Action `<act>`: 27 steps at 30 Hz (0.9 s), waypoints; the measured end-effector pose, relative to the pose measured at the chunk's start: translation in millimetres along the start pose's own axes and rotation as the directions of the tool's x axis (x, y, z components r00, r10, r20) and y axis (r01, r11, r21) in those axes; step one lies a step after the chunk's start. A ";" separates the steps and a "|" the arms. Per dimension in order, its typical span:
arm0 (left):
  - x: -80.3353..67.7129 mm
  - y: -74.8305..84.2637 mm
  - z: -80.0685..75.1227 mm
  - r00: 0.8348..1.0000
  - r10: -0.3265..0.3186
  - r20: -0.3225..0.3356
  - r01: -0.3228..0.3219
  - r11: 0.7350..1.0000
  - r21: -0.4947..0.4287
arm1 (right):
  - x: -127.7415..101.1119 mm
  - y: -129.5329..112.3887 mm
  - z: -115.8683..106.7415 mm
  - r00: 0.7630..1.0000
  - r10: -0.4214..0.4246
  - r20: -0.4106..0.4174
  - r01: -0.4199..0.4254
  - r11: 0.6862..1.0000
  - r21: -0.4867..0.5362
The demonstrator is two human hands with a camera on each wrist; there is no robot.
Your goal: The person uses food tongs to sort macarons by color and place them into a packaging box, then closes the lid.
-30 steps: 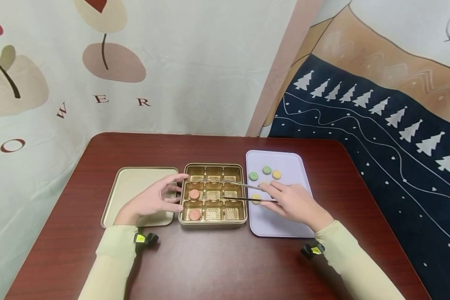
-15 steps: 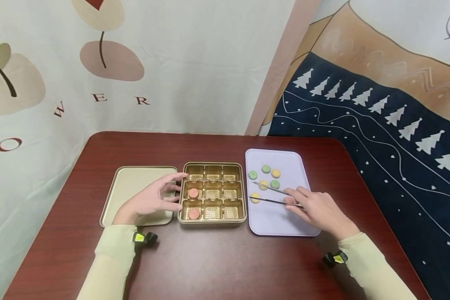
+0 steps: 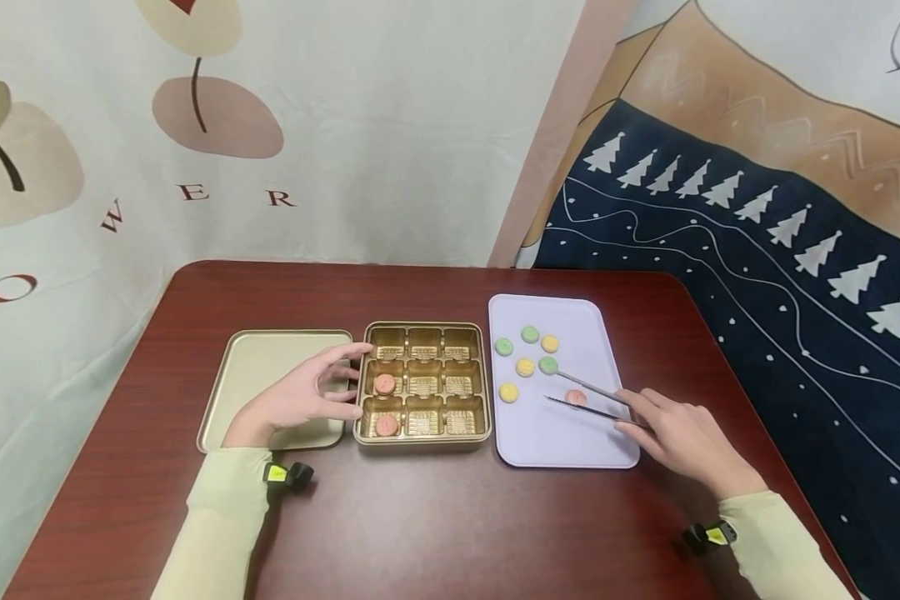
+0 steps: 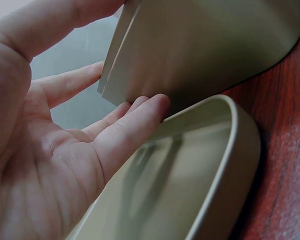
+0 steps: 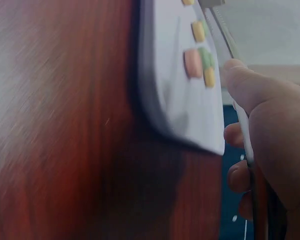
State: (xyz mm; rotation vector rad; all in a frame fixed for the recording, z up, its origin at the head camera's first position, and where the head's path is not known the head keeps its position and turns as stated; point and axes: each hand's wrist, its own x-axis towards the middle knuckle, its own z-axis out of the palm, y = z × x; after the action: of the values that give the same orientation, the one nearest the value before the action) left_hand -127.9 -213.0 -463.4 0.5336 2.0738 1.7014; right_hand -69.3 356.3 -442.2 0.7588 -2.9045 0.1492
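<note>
1. In the head view I see my right hand (image 3: 678, 435) at the lower right of the frame, its fingers pinched on the handle end of a pair of metal tongs (image 3: 587, 398). The two tong arms stand apart, and a pink cookie (image 3: 576, 397) lies between their tips on the lilac tray (image 3: 570, 446); I cannot tell whether either tip touches it.
2. The right wrist view is blurred. It shows the fingers (image 5: 255, 100) curled round the tongs (image 5: 225, 37), whose tips run off the top edge, and only a few cookies as smears on the tray.
3. My left hand (image 3: 303, 396) sits left of centre, fingers spread and nearly straight, the tips against the left wall of the gold nine-cell box (image 3: 423, 438).
4. The left wrist view shows the fingertips (image 4: 150, 107) at a pale metal wall, probably the box side, with the lid (image 3: 270, 367) under the palm; nothing else is legible there.
5. Two pink cookies lie in the box's left column, one in the middle cell (image 3: 385, 384) and one in the near cell (image 3: 386, 425).
6. Green and yellow cookies (image 3: 526, 367) cluster at the tray's upper left.
</note>
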 end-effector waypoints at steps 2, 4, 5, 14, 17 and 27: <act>0.1 0.3 -0.1 1.000 -0.004 -0.001 0.004 1.000 0.000 | -6.0 4.1 0.8 1.000 0.006 -0.001 -0.006 1.000 -0.007; 0.4 0.0 -0.3 1.000 -0.001 -0.001 0.001 1.000 0.002 | -11.7 7.6 1.1 1.000 0.013 -0.003 -0.013 1.000 -0.008; 0.7 -0.2 -0.3 1.000 -0.001 -0.001 0.001 1.000 0.002 | -14.4 9.1 1.2 1.000 0.018 -0.002 -0.018 1.000 -0.006; 0.4 -2.5 -0.5 1.000 0.013 0.002 -0.013 1.000 0.001 | -30.9 18.2 9.1 0.999 0.032 -0.008 -0.032 0.999 0.008; -0.4 -1.7 -0.2 1.000 0.009 0.002 -0.009 1.000 -0.004 | -31.7 18.2 12.3 0.999 0.035 -0.014 -0.035 0.999 0.017; -0.4 -2.2 0.6 1.000 0.003 0.001 -0.003 1.000 -0.008 | -31.2 17.1 17.2 0.999 0.034 -0.041 -0.034 0.999 0.019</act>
State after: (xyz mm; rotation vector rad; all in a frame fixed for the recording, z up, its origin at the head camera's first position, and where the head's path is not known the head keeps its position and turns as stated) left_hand -127.3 -213.2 -465.6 0.5345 2.0656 1.7103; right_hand -52.6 383.9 -465.1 0.7009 -2.8818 0.1928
